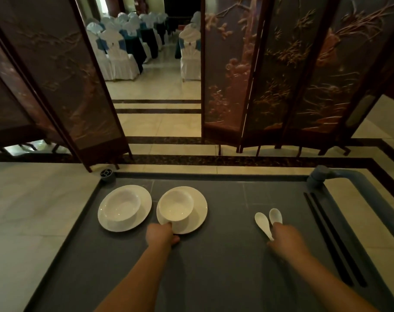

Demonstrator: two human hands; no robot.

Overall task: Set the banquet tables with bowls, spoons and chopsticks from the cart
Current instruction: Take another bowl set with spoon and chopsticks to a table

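Observation:
The grey cart top (214, 262) fills the lower part of the head view. Two white bowls sit on white plates at its far left: the left bowl (121, 204) on its plate (144, 199), the right bowl (177, 206) on its plate (198, 210). My left hand (161, 236) grips the near rim of the right plate. Two white spoons (262, 222) (276, 216) lie side by side at centre right. My right hand (286, 240) is closed over their handles. Two pairs of black chopsticks (333, 239) lie along the cart's right edge.
The cart's blue-grey handle (340, 174) curves at the right corner. Carved dark folding screens (281, 75) stand ahead on both sides, with a gap between them. Through it, white-covered chairs (119, 52) and dark-clothed banquet tables (135, 46) stand on the tiled floor.

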